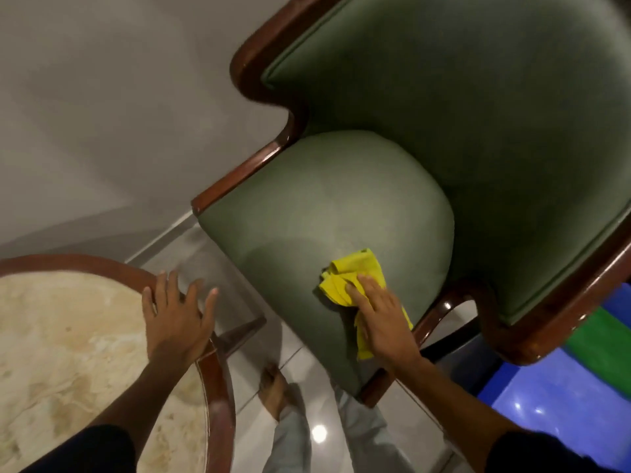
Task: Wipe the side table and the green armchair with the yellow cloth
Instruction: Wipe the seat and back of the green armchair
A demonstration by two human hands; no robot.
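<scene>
The green armchair (341, 199) with a dark wooden frame fills the upper right. A crumpled yellow cloth (345, 273) lies on the front of its seat cushion. My right hand (379, 315) presses flat on the cloth, fingers extended over it. The round side table (218, 397), with a marbled cream top and a brown wooden rim, sits at the lower left. My left hand (177, 315) hovers over the table's right rim, fingers spread, holding nothing.
A grey wall rises behind the table and the chair. Pale glossy floor tiles (307, 373) run between the two pieces, where my bare foot (273, 390) stands. Blue and green surfaces (594, 363) show at the lower right beyond the chair arm.
</scene>
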